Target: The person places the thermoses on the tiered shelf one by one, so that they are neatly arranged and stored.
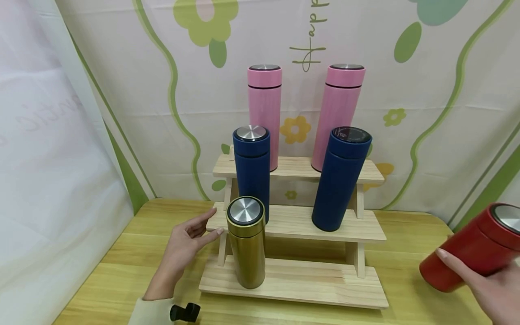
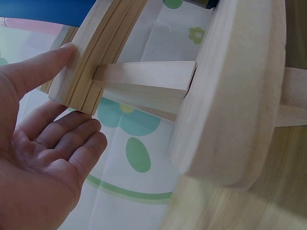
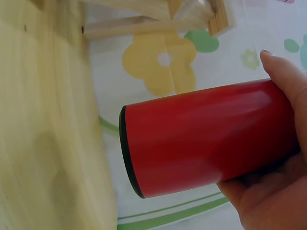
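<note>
On the right, my right hand [image 1: 493, 282] grips a red thermos flask [image 1: 473, 248], tilted with its silver lid toward the upper right. The right wrist view shows the thumb and fingers round the red body and its dark base rim over the table side. My left hand [image 1: 187, 246] pinches the left end of the middle tier of a wooden three-step stand [image 1: 292, 221], thumb [image 2: 64, 50] against the board and fingers below it. Beside that hand, a gold thermos [image 1: 248, 253] stands upright on the lowest tier.
Two blue thermoses, left [image 1: 252, 171] and right [image 1: 341, 180], stand on the middle tier. Two pink ones, left [image 1: 265, 108] and right [image 1: 341, 104], occupy the top tier. A wooden table [image 1: 134, 253] carries the stand, with a flower-printed cloth [image 1: 122, 81] behind.
</note>
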`<state>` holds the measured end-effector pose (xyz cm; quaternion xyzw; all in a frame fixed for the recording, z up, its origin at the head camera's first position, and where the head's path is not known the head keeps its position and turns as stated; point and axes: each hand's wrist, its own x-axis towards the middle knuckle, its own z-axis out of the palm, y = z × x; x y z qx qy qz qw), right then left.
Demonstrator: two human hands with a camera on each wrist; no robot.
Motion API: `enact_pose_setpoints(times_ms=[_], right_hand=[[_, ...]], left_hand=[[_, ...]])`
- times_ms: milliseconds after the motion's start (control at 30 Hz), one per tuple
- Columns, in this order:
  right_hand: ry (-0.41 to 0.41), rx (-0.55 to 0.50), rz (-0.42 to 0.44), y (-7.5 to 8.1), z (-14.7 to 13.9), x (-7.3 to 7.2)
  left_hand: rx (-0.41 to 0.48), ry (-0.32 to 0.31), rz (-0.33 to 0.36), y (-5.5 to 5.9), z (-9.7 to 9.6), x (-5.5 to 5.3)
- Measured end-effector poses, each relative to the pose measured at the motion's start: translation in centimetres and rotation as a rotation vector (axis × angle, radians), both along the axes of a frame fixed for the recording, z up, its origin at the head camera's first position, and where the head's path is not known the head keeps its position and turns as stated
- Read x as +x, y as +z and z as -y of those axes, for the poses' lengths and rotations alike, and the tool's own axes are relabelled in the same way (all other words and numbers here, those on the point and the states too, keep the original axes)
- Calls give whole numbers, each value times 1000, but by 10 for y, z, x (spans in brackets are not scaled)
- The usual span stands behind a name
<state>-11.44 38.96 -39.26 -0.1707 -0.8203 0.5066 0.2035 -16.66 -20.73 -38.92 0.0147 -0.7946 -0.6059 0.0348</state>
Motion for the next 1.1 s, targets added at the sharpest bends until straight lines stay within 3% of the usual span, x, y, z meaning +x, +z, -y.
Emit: enact_pose_setpoints(times_ms=[133,367,800,1100], right_hand=[[82,52,61,6,6,2],[85,188,198,12,21,0],[218,226,202,8,42,4],[223,230,261,17,59,6]], left_hand=[[2,0,1,0,0,0],[8,0,1,0,0,0],[5,0,6,-1,0,0],[7,-3,5,0,0,0]])
